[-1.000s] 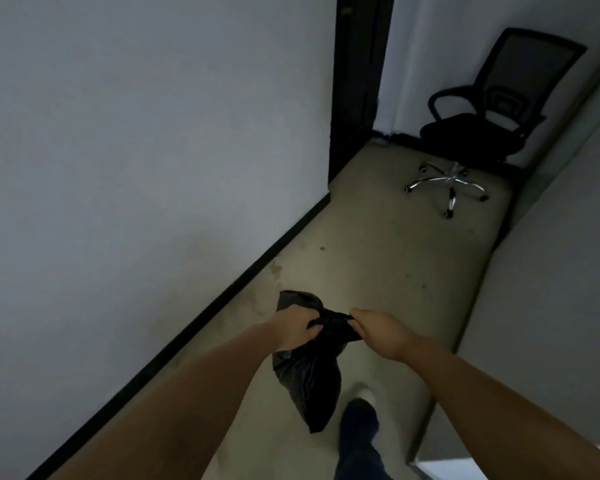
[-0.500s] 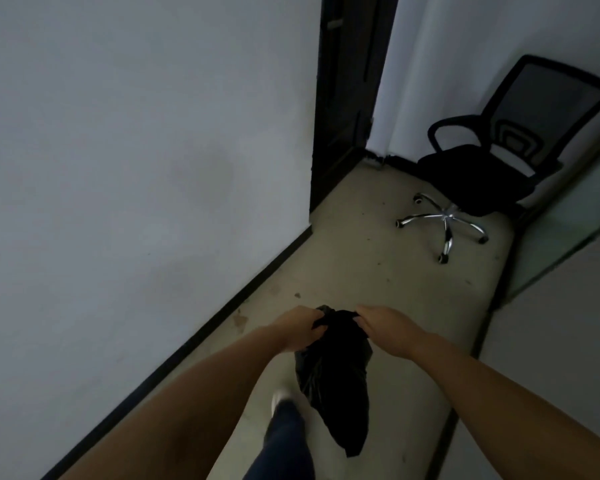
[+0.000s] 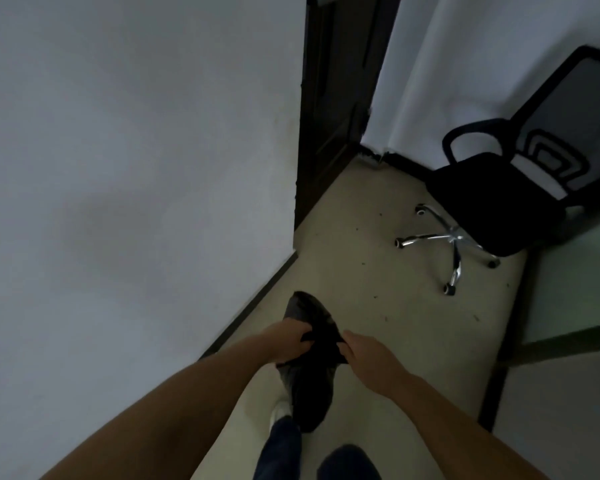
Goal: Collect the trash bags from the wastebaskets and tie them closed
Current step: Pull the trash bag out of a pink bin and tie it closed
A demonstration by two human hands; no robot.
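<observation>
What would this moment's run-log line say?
left hand: grips trash bag top | right hand: grips bag top | bag: hanging, off floor | ahead: office chair

We see a black trash bag (image 3: 314, 393) with a dull grey sheen on its upper folds. The floor (image 3: 378, 306) is pale beige, flecked with small dark specks. The wall (image 3: 136, 168) is plain white with faint grey smudges, edged by a black baseboard (image 3: 257, 303). The office chair (image 3: 492, 202) has a black seat, grey mesh back and shiny chrome base. The door frame (image 3: 333, 116) is dark brown. Trouser legs (image 3: 281, 448) are dark blue, and a shoe (image 3: 280, 410) is white.
</observation>
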